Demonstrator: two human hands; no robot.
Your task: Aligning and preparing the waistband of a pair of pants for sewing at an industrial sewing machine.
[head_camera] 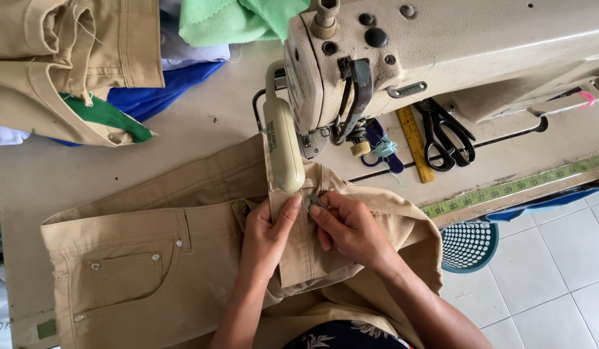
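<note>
Pinched between the thumb and finger of the right hand (351,229) was a small grey bit (314,201) at the fly of the tan trousers (150,258). I could not tell what the little bit was. That hand sat just right of the middle of the picture, closed tight on it. The left hand (266,236) lay right beside it, flat and open, pressing the cloth down with its thumb stretched up along the fly. It held nothing.

The trousers were spread across the table (202,119), from the lower left to the middle. A back pocket with small metal studs showed at the lower left. The top of the fly reached up under a pale green lamp (283,145) that hung on the sewing machine (441,52).

The sewing machine was big and cream, and it filled the upper right. Black scissors (449,139) lay on the table just under it. A yellow ruler (416,143) lay beside the scissors. Small blue snips (380,148) with a bit of thread sat near the needle. A green tape measure (519,184) ran along the right edge of the table.

More tan cloth (73,58) sat in the upper left, on top of blue cloth (157,90). Light green cloth (238,19) lay at the top middle. A blue basket (469,245) stood on the white floor tiles (551,271) at the lower right.
</note>
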